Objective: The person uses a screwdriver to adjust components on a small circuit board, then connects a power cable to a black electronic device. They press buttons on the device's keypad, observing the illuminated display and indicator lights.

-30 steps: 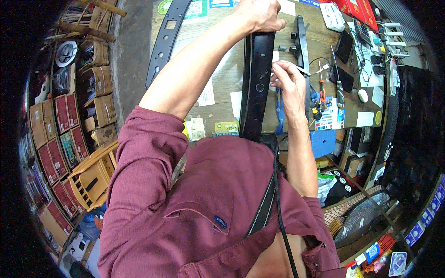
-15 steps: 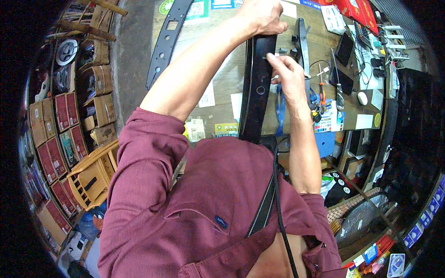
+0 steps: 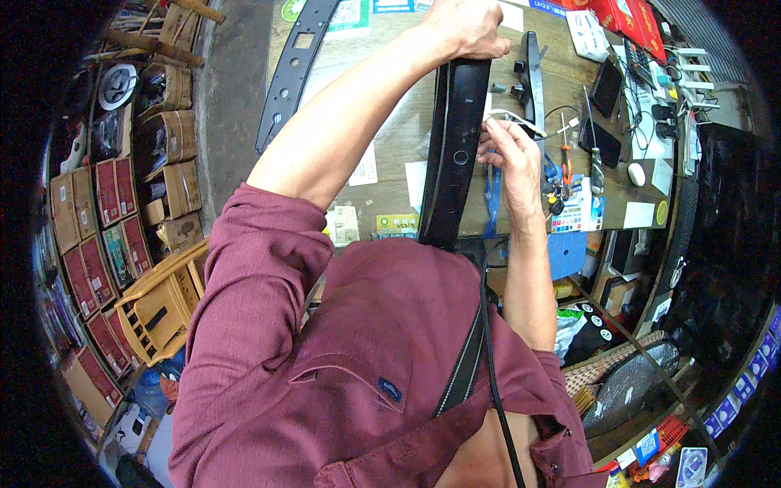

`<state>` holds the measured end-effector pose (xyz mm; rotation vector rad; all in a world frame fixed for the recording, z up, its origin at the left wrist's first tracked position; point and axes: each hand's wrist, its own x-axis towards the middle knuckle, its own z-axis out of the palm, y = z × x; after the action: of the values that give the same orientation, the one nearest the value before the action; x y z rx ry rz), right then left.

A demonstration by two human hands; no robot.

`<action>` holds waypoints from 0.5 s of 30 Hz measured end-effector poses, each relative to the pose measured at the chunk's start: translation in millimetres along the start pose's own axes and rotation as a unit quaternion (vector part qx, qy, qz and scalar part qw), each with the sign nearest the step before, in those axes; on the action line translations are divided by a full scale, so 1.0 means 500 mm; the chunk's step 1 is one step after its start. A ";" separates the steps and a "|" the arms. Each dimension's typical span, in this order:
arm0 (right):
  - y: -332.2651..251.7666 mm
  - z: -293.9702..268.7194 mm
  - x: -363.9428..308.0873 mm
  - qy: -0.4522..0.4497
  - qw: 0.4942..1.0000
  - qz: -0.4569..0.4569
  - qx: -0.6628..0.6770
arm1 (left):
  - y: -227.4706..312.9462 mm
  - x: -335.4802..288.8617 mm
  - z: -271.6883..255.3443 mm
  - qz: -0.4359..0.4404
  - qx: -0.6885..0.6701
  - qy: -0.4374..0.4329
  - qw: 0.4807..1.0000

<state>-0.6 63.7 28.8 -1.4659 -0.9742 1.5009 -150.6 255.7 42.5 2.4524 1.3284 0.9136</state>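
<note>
Filling the left side are brown cardboard boxes [image 3: 175,138]. Over a brown wooden table [image 3: 563,77], the left hand [image 3: 468,28] grips a long black bar [image 3: 461,122]; the right hand [image 3: 517,159] curls loosely beside it, its hold I can't tell.

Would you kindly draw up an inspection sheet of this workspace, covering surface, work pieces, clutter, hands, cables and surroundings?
Surface: wooden table, papers spread on it.
Work pieces: long black panel, its near end by the person's shirt; perforated black strip at left; another long dark part to the panel's right.
Clutter: screwdriver, white mouse.
Hands: left hand grips the panel's far end; right hand at its right edge, contact unclear.
Cables: white cable just beyond the right hand.
Surroundings: wooden chair and stacked boxes at left.
</note>
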 end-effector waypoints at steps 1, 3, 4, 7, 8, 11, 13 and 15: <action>-0.001 0.001 -0.001 -0.004 1.000 -0.001 0.001 | 0.001 0.001 -0.001 -0.004 0.002 -0.002 1.000; -0.002 0.002 -0.001 -0.005 1.000 0.001 0.005 | 0.002 0.003 -0.004 -0.011 0.005 -0.006 1.000; -0.002 0.003 -0.001 -0.007 1.000 0.000 0.009 | 0.003 0.004 -0.006 -0.018 0.004 -0.015 1.000; -0.002 0.005 0.000 -0.002 1.000 -0.010 0.013 | 0.006 0.004 -0.013 -0.034 0.000 -0.037 0.999; -0.003 0.005 0.001 0.000 1.000 -0.009 0.009 | 0.008 0.004 -0.015 -0.037 -0.001 -0.039 0.999; -0.006 0.004 0.008 -0.002 1.000 -0.015 -0.001 | 0.010 0.004 -0.018 -0.039 -0.001 -0.039 0.998; -0.010 0.005 0.013 0.003 1.000 -0.024 -0.013 | 0.011 0.003 -0.018 -0.040 0.002 -0.041 0.998; -0.018 0.006 0.017 0.010 0.998 -0.033 -0.045 | 0.011 0.003 -0.019 -0.044 0.006 -0.048 0.998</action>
<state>-3.3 75.1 33.9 -1.4941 -1.0801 1.4095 -152.0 252.5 52.9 2.3926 1.3993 0.7586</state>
